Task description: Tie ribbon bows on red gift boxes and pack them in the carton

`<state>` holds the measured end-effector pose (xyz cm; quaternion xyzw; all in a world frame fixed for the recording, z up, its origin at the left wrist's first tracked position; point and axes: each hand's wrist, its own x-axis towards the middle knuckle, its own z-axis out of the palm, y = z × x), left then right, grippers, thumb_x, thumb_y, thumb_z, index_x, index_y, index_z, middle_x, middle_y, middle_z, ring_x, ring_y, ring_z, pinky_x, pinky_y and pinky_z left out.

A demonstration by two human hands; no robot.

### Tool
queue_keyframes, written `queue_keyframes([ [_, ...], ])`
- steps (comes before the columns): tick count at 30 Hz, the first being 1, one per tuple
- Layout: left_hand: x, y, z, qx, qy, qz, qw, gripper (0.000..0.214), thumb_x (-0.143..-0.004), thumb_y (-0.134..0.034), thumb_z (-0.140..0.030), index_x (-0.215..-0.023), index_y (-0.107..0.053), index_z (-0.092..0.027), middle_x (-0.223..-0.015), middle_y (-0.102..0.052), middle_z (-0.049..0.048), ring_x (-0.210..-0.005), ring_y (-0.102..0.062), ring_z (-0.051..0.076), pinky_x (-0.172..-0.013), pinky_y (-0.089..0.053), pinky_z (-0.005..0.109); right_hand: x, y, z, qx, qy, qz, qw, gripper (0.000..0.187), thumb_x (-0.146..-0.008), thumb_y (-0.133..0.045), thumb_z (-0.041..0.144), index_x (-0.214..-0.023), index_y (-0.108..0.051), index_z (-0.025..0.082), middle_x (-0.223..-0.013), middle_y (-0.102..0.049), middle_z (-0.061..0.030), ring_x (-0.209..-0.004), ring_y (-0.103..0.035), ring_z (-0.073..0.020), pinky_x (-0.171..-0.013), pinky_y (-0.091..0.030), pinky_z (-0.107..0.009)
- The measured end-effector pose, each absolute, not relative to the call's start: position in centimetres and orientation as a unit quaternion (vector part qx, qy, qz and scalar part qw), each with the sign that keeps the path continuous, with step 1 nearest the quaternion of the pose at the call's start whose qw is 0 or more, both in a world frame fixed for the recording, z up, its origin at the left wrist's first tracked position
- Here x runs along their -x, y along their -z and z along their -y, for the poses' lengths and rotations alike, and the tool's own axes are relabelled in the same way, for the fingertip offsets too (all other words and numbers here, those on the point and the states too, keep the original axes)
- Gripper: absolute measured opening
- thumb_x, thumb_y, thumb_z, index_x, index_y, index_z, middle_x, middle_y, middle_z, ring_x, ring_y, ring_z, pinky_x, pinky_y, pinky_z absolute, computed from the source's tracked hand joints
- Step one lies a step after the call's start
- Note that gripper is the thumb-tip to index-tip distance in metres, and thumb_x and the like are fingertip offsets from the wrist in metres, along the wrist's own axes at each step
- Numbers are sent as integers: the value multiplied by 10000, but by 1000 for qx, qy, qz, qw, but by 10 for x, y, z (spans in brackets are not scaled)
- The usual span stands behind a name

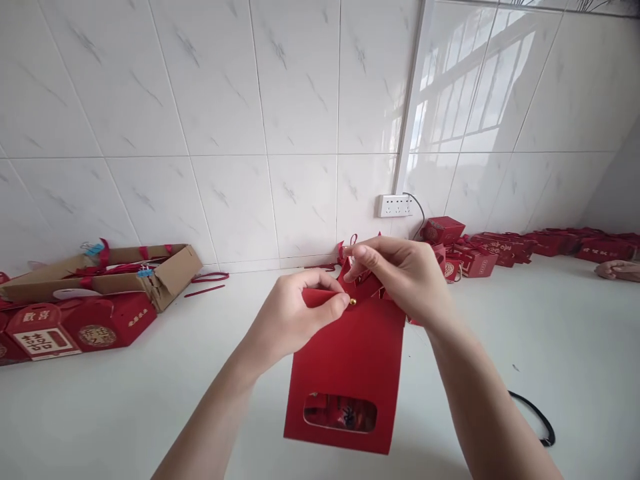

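A red paper gift box (347, 360) hangs upright in front of me, with a clear window low on its face showing dark and red contents. My left hand (295, 310) pinches its top edge between thumb and fingers, right beside a small gold bead (353, 302). Just above the box's top, my right hand (410, 277) has its thumb and forefinger closed together; what lies between them is too small to make out. Other red pieces behind the box are partly hidden by my hands.
At left stand red boxes (113, 325) and an open cardboard carton (173, 270) holding red ribbons. More red boxes (475, 260) line the wall at right, below a power strip (395, 205). Another person's hand (619, 270) rests far right. A black loop (543, 420) lies nearby.
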<state>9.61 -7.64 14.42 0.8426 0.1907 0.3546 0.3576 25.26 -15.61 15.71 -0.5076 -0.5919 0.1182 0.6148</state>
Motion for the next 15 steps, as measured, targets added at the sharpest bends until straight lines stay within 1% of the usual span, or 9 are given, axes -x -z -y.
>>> queue_keyframes([
  [2, -96, -144, 77, -830, -389, -189, 353, 151, -784, -613, -335, -716, -655, -207, -696, -647, -22, -615, -592, 119, -543, -466, 211, -256, -160, 164, 526, -123, 595, 595, 293, -832, -618, 446, -891, -669, 163, -772, -713, -43, -670, -682, -160, -558, -538, -240],
  [5, -94, -146, 75, -818, -424, -202, 331, 167, -788, -622, -359, -719, -654, -211, -702, -648, -23, -656, -603, 126, -597, -485, 213, -259, -163, 172, 545, -144, 606, 562, 280, -794, -671, 413, -938, -657, 174, -798, -717, -43, -697, -684, -170, -498, -513, -219],
  [7, -93, -147, 74, -823, -425, -207, 315, 180, -795, -621, -372, -721, -649, -211, -709, -648, -23, -676, -607, 130, -622, -489, 216, -259, -165, 174, 526, -153, 606, 577, 246, -787, -680, 380, -916, -658, 172, -784, -716, -42, -697, -685, -177, -491, -519, -228],
  [8, -93, -147, 73, -826, -423, -203, 311, 179, -800, -619, -373, -731, -650, -211, -727, -654, -19, -698, -614, 135, -641, -495, 220, -258, -165, 173, 512, -151, 603, 593, 226, -793, -673, 363, -909, -662, 170, -784, -716, -42, -706, -687, -179, -517, -535, -242],
  [10, -94, -146, 73, -830, -418, -183, 321, 165, -810, -616, -375, -800, -659, -216, -764, -667, -10, -728, -629, 143, -676, -506, 233, -255, -163, 170, 493, -134, 598, 617, 194, -808, -653, 334, -905, -679, 168, -792, -716, -39, -723, -688, -174, -591, -560, -268],
  [12, -96, -146, 74, -833, -410, -153, 340, 172, -822, -612, -376, -882, -664, -223, -783, -674, -6, -746, -638, 144, -705, -512, 242, -253, -161, 168, 488, -111, 600, 624, 184, -812, -647, 318, -911, -701, 172, -782, -715, -29, -696, -679, -158, -622, -564, -276],
  [13, -97, -145, 75, -835, -405, -139, 346, 175, -834, -601, -378, -888, -666, -224, -778, -674, -6, -746, -637, 141, -708, -511, 240, -252, -161, 167, 487, -101, 602, 625, 184, -809, -652, 314, -918, -710, 179, -771, -714, -22, -672, -673, -150, -617, -563, -275],
  [15, -98, -145, 76, -843, -392, -121, 348, 192, -858, -569, -380, -829, -672, -220, -757, -667, -6, -743, -628, 133, -699, -503, 229, -250, -160, 168, 486, -94, 603, 626, 182, -796, -667, 305, -923, -722, 187, -745, -711, -14, -637, -664, -143, -595, -563, -272],
])
